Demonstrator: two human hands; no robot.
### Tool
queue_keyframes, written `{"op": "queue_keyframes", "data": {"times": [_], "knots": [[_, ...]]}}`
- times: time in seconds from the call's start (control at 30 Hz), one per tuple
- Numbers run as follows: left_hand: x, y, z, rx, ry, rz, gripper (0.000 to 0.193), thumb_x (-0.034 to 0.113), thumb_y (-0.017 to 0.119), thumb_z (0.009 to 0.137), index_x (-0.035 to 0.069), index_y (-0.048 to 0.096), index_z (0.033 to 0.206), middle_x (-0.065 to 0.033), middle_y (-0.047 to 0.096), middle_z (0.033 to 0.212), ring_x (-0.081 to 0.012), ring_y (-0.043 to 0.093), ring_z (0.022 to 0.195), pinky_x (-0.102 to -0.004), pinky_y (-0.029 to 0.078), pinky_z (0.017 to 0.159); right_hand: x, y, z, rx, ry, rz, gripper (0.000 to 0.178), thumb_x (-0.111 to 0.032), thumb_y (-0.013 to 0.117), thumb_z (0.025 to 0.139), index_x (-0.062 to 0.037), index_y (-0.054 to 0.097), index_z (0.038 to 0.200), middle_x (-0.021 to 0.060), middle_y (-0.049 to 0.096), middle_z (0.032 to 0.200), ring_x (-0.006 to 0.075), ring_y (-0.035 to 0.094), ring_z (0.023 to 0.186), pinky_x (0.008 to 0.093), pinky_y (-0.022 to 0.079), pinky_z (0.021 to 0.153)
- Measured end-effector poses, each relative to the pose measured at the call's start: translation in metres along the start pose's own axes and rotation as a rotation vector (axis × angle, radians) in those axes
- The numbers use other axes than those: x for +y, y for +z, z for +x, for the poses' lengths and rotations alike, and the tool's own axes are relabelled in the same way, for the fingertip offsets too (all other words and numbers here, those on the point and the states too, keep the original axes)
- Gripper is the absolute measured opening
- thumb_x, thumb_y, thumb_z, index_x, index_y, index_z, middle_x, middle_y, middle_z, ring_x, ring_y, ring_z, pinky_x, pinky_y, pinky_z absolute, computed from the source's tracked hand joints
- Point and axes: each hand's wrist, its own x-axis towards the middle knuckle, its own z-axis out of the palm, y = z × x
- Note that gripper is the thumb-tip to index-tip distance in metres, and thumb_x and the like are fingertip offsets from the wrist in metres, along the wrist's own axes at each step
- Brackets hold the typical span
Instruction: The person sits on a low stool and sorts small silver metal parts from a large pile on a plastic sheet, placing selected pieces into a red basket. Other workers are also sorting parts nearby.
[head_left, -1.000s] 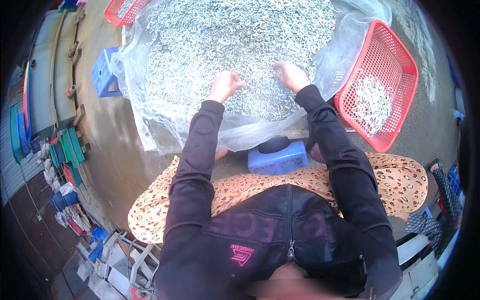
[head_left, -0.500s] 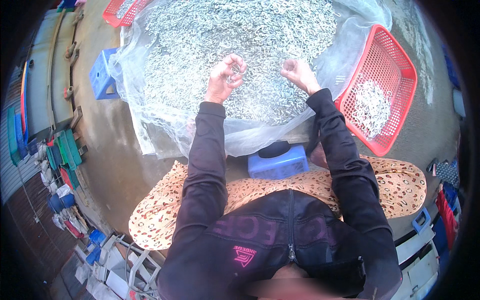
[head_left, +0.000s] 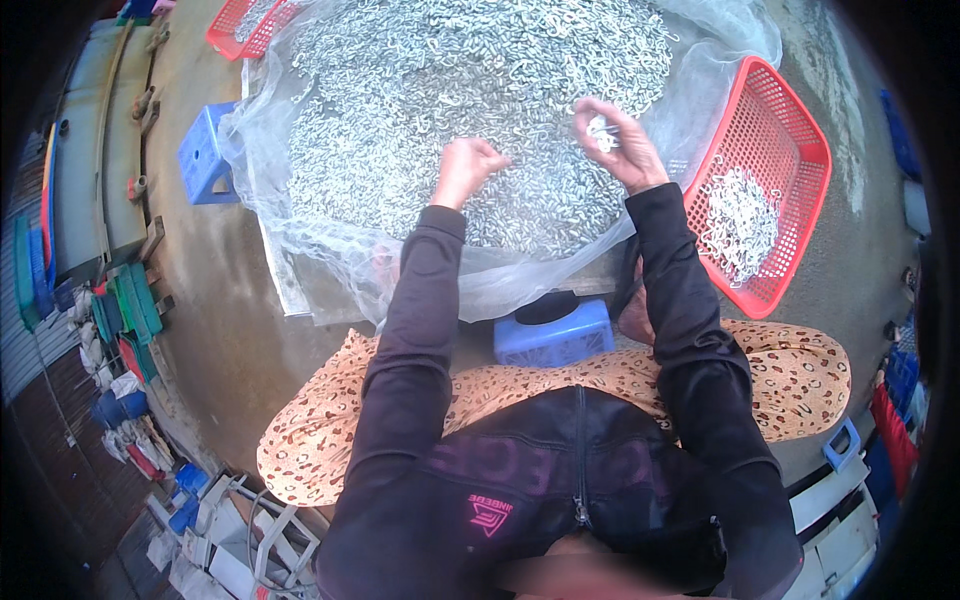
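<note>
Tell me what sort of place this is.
Probably an open-air work yard: bare grey-brown ground, small silvery pieces spread across a mesh sheet, and a red plastic basket holding pale pieces.

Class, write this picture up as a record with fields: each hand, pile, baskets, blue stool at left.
Left hand: over the pile, contents unclear
Right hand: curled around white pieces
Pile: small pale pieces on translucent sheeting
Right basket: red, holding a white heap
Upper-left basket: red, partly in view
Stool: blue, left of the pile
</note>
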Motion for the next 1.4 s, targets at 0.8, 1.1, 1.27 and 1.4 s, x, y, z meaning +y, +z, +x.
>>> {"op": "queue_keyframes", "data": {"times": [0.8,1.1,1.27,1.4], "knots": [[0.005,-0.033,-0.024,-0.165,-0.129,-1.12,0.013,0.007,0.046,0.069,0.004,0.058,0.073,-0.0029,0.052,0.073,-0.0082,0.034,0.048,-0.0212,0.025,0.04,0.025,0.001,-0.006,-0.385,-0.123,0.1,0.02,-0.022,0.051,0.084,-0.0023,0.052,0.08,0.006,0.047,0.073,0.0134,0.044,0.058,0.0209,0.03,0.041],[-0.034,0.03,-0.037,0.05,0.326,0.351,0.02,0.02,0.07,0.074,0.006,0.07,0.088,-0.0119,0.064,0.077,-0.0247,0.063,0.075,-0.0337,0.049,0.069,0.034,-0.009,0.003,0.07,0.158,-0.044,0.056,-0.038,0.038,0.097,0.0031,0.035,0.134,0.0209,0.047,0.125,0.0319,0.049,0.114,0.0414,0.043,0.095],[-0.032,0.019,-0.019,0.131,0.277,0.076,0.023,0.025,0.071,0.074,0.004,0.07,0.082,-0.0129,0.067,0.075,-0.022,0.064,0.074,-0.0314,0.048,0.068,0.041,-0.005,-0.002,-0.162,0.017,0.564,0.073,-0.055,0.024,0.094,0.0007,0.021,0.141,0.0259,0.024,0.144,0.0394,0.023,0.135,0.0569,0.02,0.108],[-0.03,-0.016,-0.006,-0.131,0.161,0.249,0.031,0.032,0.071,0.073,0.002,0.071,0.082,-0.0111,0.067,0.067,-0.0154,0.061,0.061,-0.0319,0.046,0.061,0.04,-0.011,-0.002,-0.5,-0.008,0.712,0.059,-0.034,0.041,0.096,0.0037,0.025,0.139,0.0211,0.034,0.141,0.0349,0.041,0.125,0.0373,0.042,0.098]]}}
